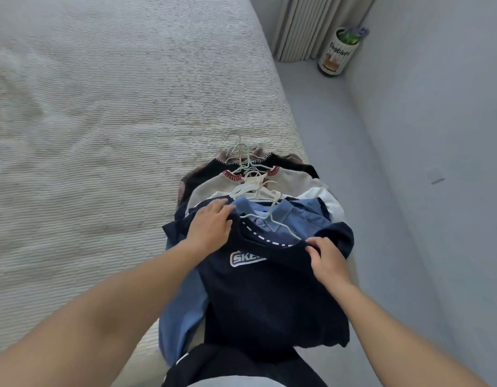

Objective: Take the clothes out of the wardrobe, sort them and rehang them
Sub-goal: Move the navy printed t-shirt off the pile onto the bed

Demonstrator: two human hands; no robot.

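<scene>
A pile of clothes on white hangers [258, 188] lies at the right edge of a bed [102, 135]. On top is a navy T-shirt [272, 297] with a white logo, over a blue denim shirt [300, 212]. Beneath them lie a cream sweater with red trim [292, 177] and a black knit with white stitching [211, 170]. My left hand [211, 227] rests on the navy T-shirt's left shoulder, fingers spread. My right hand [327, 261] pinches the T-shirt's collar at its right shoulder.
The bed's cream woven cover fills the left half. A grey floor strip [353, 163] runs between the bed and a grey wall on the right. A white tin with a plant [339, 51] stands by pleated curtains [306, 26] at the far end.
</scene>
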